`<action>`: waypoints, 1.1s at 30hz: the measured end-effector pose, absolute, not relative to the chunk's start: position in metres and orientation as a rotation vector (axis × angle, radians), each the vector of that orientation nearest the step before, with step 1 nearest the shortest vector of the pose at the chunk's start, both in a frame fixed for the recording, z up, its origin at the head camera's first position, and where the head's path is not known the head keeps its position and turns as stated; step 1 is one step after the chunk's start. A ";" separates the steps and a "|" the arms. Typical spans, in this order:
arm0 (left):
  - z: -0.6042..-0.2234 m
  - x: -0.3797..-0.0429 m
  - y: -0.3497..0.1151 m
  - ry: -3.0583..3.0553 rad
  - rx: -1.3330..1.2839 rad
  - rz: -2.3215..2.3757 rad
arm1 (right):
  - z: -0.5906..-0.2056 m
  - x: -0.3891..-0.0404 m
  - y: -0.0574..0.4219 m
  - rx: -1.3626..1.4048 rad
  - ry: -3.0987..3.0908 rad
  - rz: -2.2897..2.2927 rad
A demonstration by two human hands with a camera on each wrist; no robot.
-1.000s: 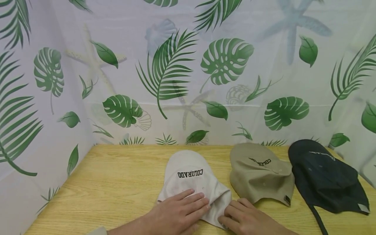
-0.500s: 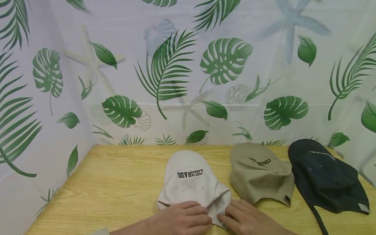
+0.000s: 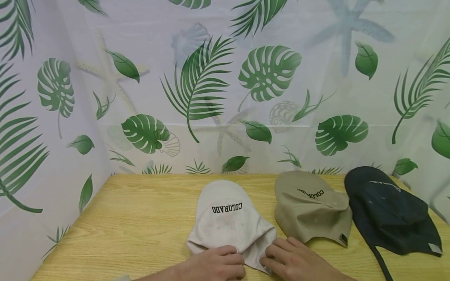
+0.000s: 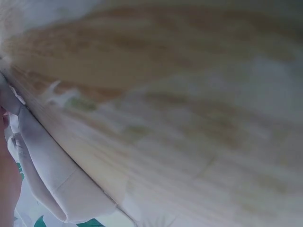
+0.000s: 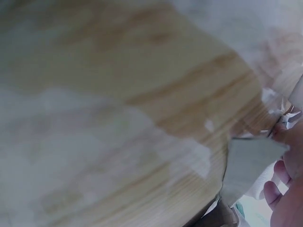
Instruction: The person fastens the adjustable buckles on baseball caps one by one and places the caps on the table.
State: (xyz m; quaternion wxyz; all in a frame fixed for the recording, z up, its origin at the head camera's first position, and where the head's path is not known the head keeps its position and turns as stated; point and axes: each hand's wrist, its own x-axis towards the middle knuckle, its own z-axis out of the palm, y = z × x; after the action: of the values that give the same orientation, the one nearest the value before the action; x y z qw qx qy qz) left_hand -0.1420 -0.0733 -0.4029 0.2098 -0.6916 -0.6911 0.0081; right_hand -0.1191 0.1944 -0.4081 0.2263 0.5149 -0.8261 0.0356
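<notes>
A white baseball cap (image 3: 225,226) with "COLORADO" in dark letters lies on the wooden table, brim pointing away from me. At its near edge, my left hand (image 3: 218,265) has its fingers curled over the fabric. My right hand (image 3: 297,259) pinches the cap's near right corner with bent fingers. The fabric between the hands is folded and creased. In the left wrist view the cap's side (image 4: 71,184) shows next to part of the left hand (image 4: 7,175). The right wrist view catches the right hand's fingers (image 5: 279,184) beside a flap of the cap. Both thumbs are hidden.
To the right lies a crumpled tan cap (image 3: 313,214), also lettered. Beyond it is a dark navy cap (image 3: 390,214) with a strap hanging toward the near edge. Leaf-patterned cloth (image 3: 211,152) borders the wooden table (image 3: 123,218) at back and sides.
My left hand has drawn back from the white cap's crown to its near edge, and its straight fingers have curled. The right hand stays at the corner.
</notes>
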 end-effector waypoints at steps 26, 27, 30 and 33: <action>-0.406 -0.145 -0.074 -1.880 -1.934 -0.344 | -0.401 -0.115 0.190 1.294 -2.310 0.012; -0.406 -0.145 -0.075 -1.854 -1.926 -0.340 | -0.401 -0.115 0.190 1.294 -2.308 0.005; -0.405 -0.147 -0.075 -1.772 -1.894 -0.307 | -0.400 -0.115 0.190 1.289 -2.292 -0.008; -0.404 -0.148 -0.075 -1.716 -1.862 -0.274 | -0.400 -0.115 0.191 1.289 -2.280 -0.006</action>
State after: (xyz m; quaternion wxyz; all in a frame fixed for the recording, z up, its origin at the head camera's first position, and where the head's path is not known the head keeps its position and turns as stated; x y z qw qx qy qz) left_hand -0.1483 -0.0749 -0.4044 0.2929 -0.6990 -0.6441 -0.1030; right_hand -0.1154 0.1906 -0.4005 0.2585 0.4754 -0.8409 -0.0023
